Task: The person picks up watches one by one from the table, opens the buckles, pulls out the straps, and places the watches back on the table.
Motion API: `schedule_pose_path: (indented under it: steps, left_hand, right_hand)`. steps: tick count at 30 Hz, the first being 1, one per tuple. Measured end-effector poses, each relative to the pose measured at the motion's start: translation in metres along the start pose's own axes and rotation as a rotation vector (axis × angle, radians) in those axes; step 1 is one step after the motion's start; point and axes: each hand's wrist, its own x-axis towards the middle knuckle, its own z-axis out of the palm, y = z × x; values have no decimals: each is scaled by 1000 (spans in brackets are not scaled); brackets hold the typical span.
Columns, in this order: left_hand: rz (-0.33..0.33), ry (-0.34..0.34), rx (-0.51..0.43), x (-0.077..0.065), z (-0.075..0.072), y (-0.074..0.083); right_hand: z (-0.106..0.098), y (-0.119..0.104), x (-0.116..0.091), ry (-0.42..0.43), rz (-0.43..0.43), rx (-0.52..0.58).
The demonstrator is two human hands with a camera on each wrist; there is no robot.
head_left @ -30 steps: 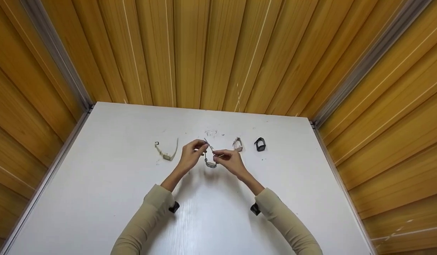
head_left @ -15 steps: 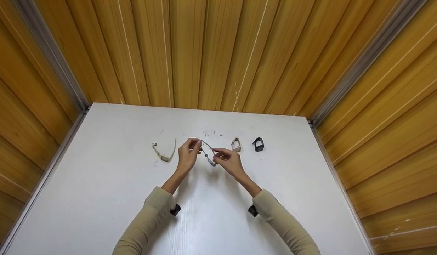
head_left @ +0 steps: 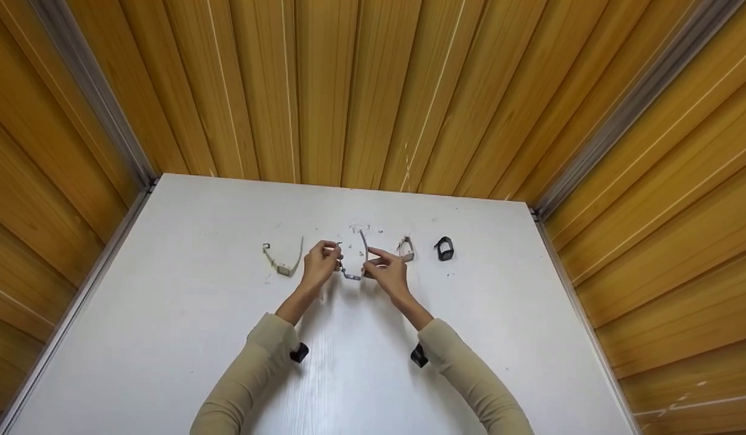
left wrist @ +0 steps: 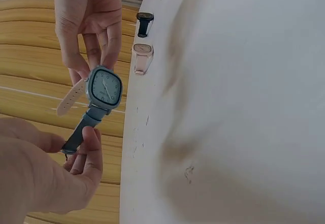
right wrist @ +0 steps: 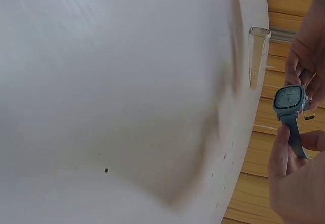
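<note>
Wood-grain panels [head_left: 373, 90] wall in the white table [head_left: 361, 374] at the back and on both sides, and two beige sleeves [head_left: 246, 368] reach in over it. The left hand [head_left: 318, 264] pinches one half of a strap between thumb and fingers, and the right hand [head_left: 390, 277] grips the other half close to the case. The thing they share is a blue-grey wristwatch [left wrist: 105, 87] with a rounded-square case, held up above the middle of the table, dial away from the person's body. Half a second ago its strap appears as a loop in the head view; now the two halves stand apart in a U, the holed half [left wrist: 71, 98] rising past the right hand with its tip free. To judge by that gap, the strap is unfastened, so the halves can be handled separately. To the left lies a cream wristwatch [head_left: 284, 270], its strap likewise spread open; to the right, a pink wristwatch [left wrist: 143, 56] and a black wristwatch [left wrist: 144, 25] seem looped shut. Smaller still, what looks like the buckle [right wrist: 309, 115] shows beside the left hand, and dark flecks [head_left: 360, 228] dot the table.
</note>
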Motion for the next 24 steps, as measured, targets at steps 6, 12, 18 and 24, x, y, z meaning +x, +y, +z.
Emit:
schedule_pose_path:
  steps: [6, 12, 18, 24]
  left_hand:
    - [28, 59, 157, 15, -3, -8]
    - [29, 140, 371, 28, -5, -15]
    - [17, 131, 520, 35, -5, -19]
    - [34, 143, 582, 38, -6, -23]
  right_hand:
    - [15, 11, 16, 0, 92, -21]
    - [28, 19, 26, 11, 133, -118]
    - [37, 24, 32, 48, 137, -194]
    - [43, 26, 35, 49, 111, -225]
